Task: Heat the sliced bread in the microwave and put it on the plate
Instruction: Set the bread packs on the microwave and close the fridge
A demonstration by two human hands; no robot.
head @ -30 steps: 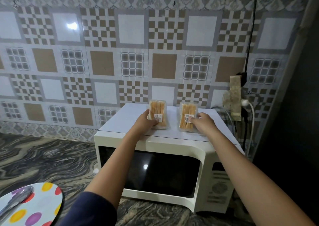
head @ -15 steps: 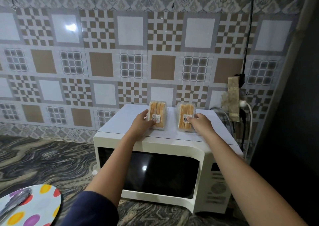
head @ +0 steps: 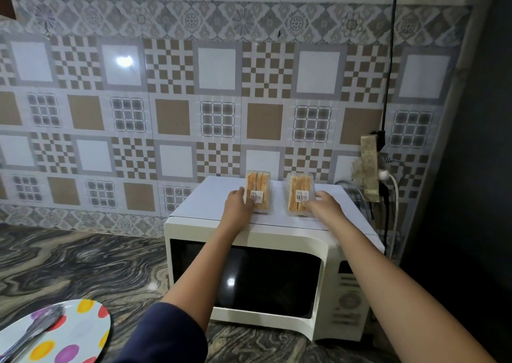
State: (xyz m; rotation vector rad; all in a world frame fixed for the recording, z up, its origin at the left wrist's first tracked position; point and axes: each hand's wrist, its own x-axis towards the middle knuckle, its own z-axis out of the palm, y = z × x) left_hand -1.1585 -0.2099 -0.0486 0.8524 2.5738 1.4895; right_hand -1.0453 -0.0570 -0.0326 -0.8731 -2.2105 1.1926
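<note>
Two clear plastic packs of sliced bread lie on top of a white microwave (head: 210,204) whose dark door is closed. My left hand (head: 238,203) grips the near left edge of the left bread pack (head: 259,189). My right hand (head: 325,204) has its fingers around the near right corner of the right bread pack (head: 297,196). A white plate with coloured dots (head: 83,332) sits on the counter at the bottom left.
Metal tongs (head: 30,332) lie on the plate. The counter (head: 69,260) is dark marbled stone. A power strip with plugs and cables (head: 371,168) hangs on the tiled wall right of the microwave. A dark surface fills the far right.
The view has tilted up a little. Both hands stay on the bread packs; the right hand has shifted further onto the right pack's near corner.
</note>
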